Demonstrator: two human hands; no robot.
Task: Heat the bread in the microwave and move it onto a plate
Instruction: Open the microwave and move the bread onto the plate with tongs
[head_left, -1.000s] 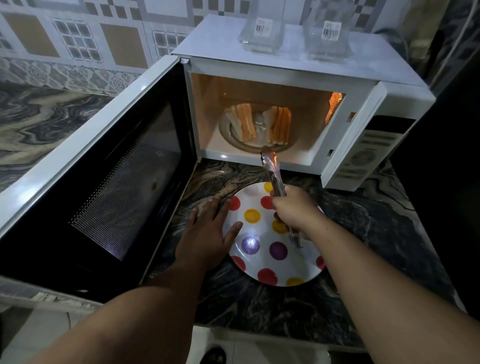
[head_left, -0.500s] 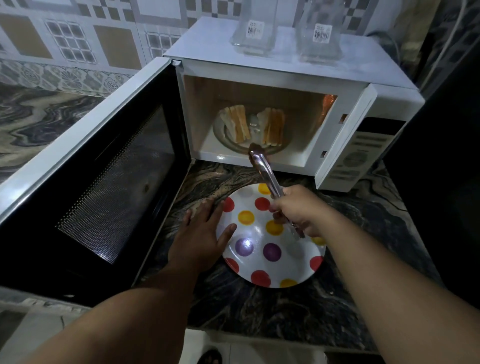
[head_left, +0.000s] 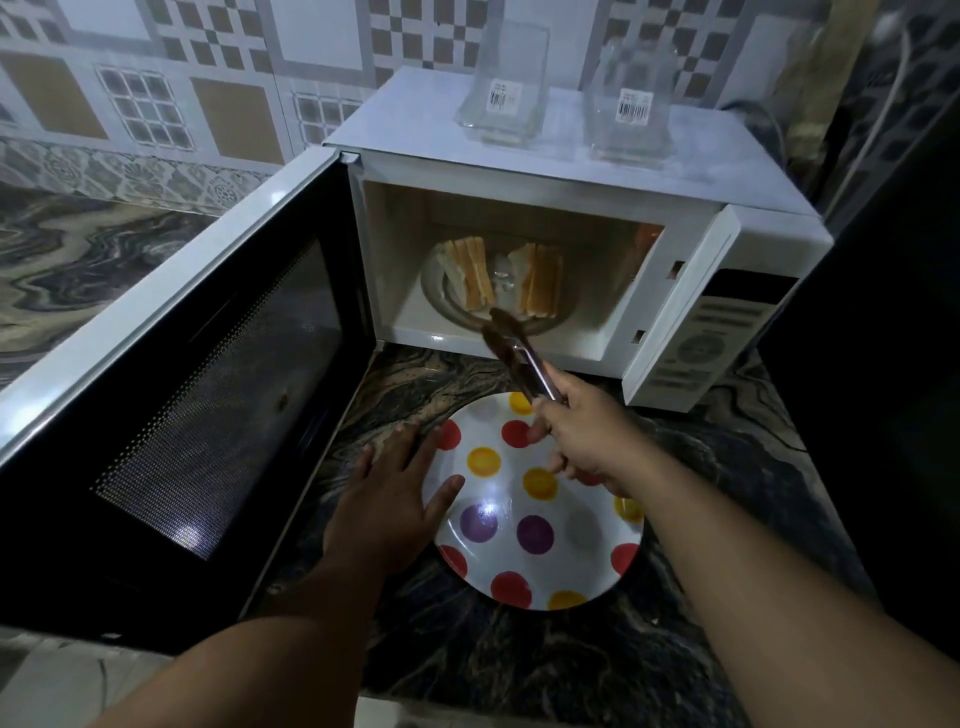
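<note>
Tongs (head_left: 519, 358) nearer two bread stacks (head_left: 501, 278)

Microwave mouth open, door swung wide left
Door (head_left: 171, 395) walls the left side; tongs (head_left: 519, 358) fill the cavity (head_left: 587, 249) entrance; plate (head_left: 566, 566) covers the desk (head_left: 727, 478) in front

Dark marbled counter (head_left: 545, 670), white microwave (head_left: 571, 171) at back, polka-dot plate (head_left: 566, 566) in front

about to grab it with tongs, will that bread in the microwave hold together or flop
The bread slices look thin and only lightly browned, so probably soft and light; one may sag or tear if the tongs pinch hard. They lean in stacks on the glass turntable, so neighbours may topple.
</note>
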